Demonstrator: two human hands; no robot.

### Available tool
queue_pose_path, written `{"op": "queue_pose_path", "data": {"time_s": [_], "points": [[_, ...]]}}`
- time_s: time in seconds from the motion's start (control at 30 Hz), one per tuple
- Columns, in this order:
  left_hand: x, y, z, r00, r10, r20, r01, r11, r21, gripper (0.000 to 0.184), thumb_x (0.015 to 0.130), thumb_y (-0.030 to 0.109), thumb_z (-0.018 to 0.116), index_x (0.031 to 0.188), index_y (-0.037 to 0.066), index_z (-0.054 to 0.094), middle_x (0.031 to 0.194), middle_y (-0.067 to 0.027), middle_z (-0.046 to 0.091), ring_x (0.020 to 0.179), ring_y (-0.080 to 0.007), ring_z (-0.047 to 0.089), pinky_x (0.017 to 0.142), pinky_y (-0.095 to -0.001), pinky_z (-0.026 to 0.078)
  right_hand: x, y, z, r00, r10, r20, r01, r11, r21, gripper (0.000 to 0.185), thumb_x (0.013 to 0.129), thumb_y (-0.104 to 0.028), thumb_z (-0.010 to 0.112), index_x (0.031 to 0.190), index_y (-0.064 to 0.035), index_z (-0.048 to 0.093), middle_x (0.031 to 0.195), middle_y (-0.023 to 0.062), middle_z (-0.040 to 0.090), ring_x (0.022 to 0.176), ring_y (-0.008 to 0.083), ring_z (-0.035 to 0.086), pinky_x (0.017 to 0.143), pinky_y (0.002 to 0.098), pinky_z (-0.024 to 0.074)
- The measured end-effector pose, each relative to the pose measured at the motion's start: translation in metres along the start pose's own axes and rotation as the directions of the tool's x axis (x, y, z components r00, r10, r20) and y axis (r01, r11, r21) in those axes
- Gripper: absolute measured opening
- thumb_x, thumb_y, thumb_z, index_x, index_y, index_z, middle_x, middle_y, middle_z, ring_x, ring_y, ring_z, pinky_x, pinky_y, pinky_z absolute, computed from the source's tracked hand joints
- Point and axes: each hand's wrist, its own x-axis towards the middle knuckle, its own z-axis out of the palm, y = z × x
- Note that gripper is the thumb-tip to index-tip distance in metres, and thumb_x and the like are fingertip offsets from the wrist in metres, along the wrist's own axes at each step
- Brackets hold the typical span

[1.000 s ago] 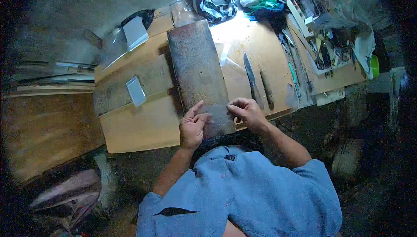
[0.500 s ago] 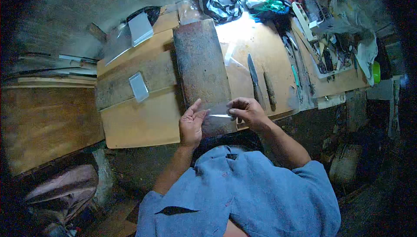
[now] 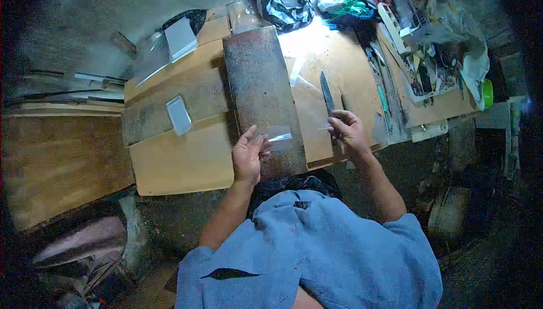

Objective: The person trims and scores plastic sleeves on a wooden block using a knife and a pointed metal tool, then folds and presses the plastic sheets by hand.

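My left hand [image 3: 249, 153] pinches a small clear plastic sheet [image 3: 280, 137] between thumb and fingers, over the near end of a dark wooden board [image 3: 261, 77]. Glare marks the sheet's upper edge. To the right, my right hand [image 3: 350, 131] is closed with fingertips together, and a thin pale strip [image 3: 324, 128] sticks out from them to the left; its material is hard to tell. Just beyond that hand lies a knife [image 3: 326, 89], its handle partly hidden. A slim wooden stick [image 3: 346, 103] beside it is also mostly covered by the hand.
A clear rectangular stack [image 3: 179, 115] lies on the table's left part [image 3: 181, 164]. White sheets [image 3: 182, 38] sit at the far left. Bags [image 3: 284, 4] are along the back. At right stand a tool-filled white tray [image 3: 435, 95] and a green cup [image 3: 488, 94].
My right hand has moved right and slightly away from me, off the clear sheet, with the thin strip in its fingers. My left hand stays nearly in place with the sheet.
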Motion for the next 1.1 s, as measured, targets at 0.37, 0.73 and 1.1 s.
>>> {"op": "queue_pose_path", "data": {"time_s": [0.37, 0.73, 1.1], "points": [[-0.030, -0.005, -0.041, 0.983, 0.165, -0.085, -0.050, 0.675, 0.736, 0.048, 0.085, 0.011, 0.062, 0.128, -0.003, 0.045, 0.106, -0.0129, 0.062, 0.083, -0.0139, 0.060, 0.075, -0.0287, 0.050, -0.022, 0.005, 0.028, 0.999, 0.021, -0.027, -0.021, 1.000, 0.005, 0.025, 0.087, -0.013, 0.063, 0.108, -0.0016, 0.057, 0.084, 0.0055, 0.064, 0.070, 0.0120, 0.062, 0.053, 0.0240, 0.0494], [-0.040, 0.024, -0.004, 0.959, -0.177, 0.223, 0.122, 0.963, 0.241, 0.027, 0.092, 0.021, 0.057, 0.105, -0.002, 0.061, 0.092, -0.0083, 0.064, 0.083, -0.0127, 0.059, 0.078, -0.0257, 0.048, -0.051, -0.002, 0.082, 0.976, 0.112, 0.187, -0.117, 0.993, 0.014, 0.023, 0.087, -0.015, 0.063, 0.105, -0.0031, 0.058, 0.088, 0.0033, 0.065, 0.074, 0.0099, 0.061, 0.061, 0.0239, 0.0477], [-0.046, 0.031, -0.007, 0.979, -0.172, 0.108, 0.150, 0.970, 0.192, 0.019, 0.093, 0.017, 0.055, 0.090, 0.001, 0.064, 0.081, -0.0052, 0.065, 0.071, -0.0121, 0.061, 0.065, -0.0265, 0.051, -0.065, -0.005, 0.077, 0.951, 0.187, 0.245, -0.177, 0.982, -0.062, 0.025, 0.086, -0.015, 0.063, 0.106, -0.0015, 0.057, 0.089, 0.0047, 0.065, 0.077, 0.0106, 0.061, 0.060, 0.0229, 0.0467]]}}
